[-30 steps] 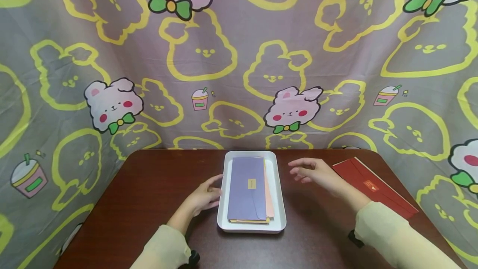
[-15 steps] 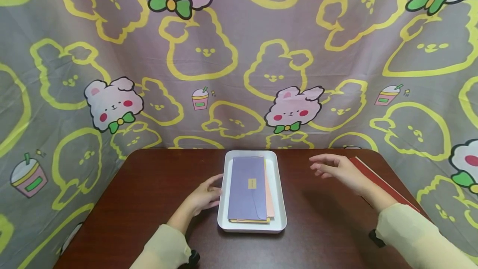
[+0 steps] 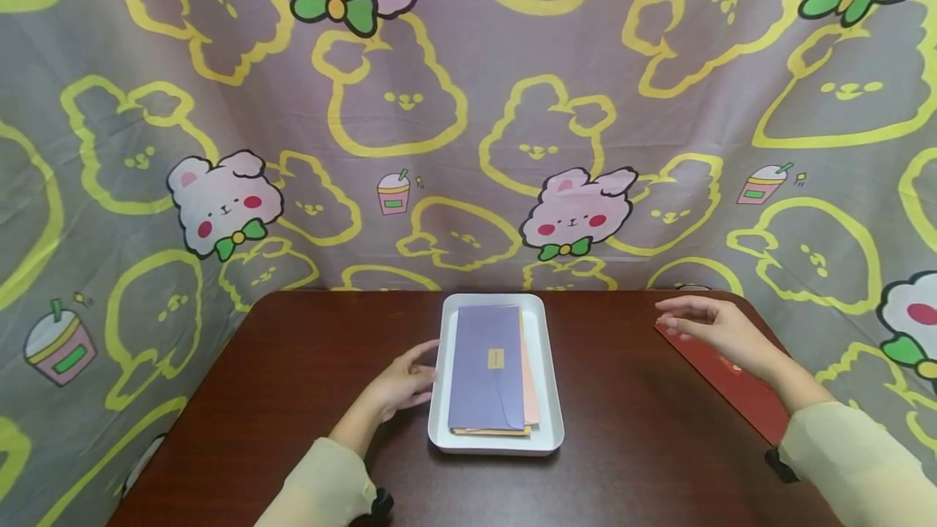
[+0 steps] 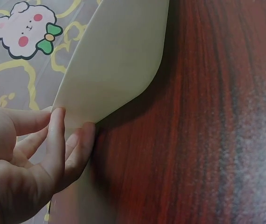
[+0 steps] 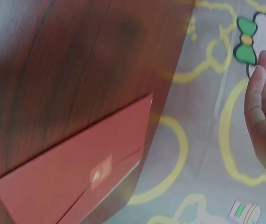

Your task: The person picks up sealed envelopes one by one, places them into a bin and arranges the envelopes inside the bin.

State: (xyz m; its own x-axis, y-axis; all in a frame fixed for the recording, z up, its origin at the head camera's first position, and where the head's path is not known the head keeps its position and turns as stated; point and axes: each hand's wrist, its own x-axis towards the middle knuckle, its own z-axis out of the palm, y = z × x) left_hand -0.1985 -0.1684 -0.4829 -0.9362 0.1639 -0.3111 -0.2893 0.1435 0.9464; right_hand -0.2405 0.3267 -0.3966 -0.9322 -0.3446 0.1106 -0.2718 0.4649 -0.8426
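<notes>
My left hand [image 3: 398, 387] rests at the left side of a white tray [image 3: 551, 421]. In the left wrist view, its fingertips touch the tray's outer wall [image 4: 116, 58]. Lying in the tray is a purple envelope [image 3: 479, 397] with a small gold label, on top of a peach envelope [image 3: 532, 397] and something yellow at the lower edge. Over the far end of a red envelope [image 3: 735, 389] hovers my right hand [image 3: 732, 340], fingers loosely bent and holding nothing. The right wrist view shows that red envelope [image 5: 76, 163] with its sticker, apart from the hand.
A dark reddish-brown table [image 3: 315, 348] carries everything. Behind it and at both sides hangs a grey cloth [image 3: 454, 120] printed with cartoon rabbits and cups. The red envelope lies near the table's right edge.
My right hand has moved rightward, from beside the tray to above the red envelope. The left hand, the tray and the envelopes have stayed put.
</notes>
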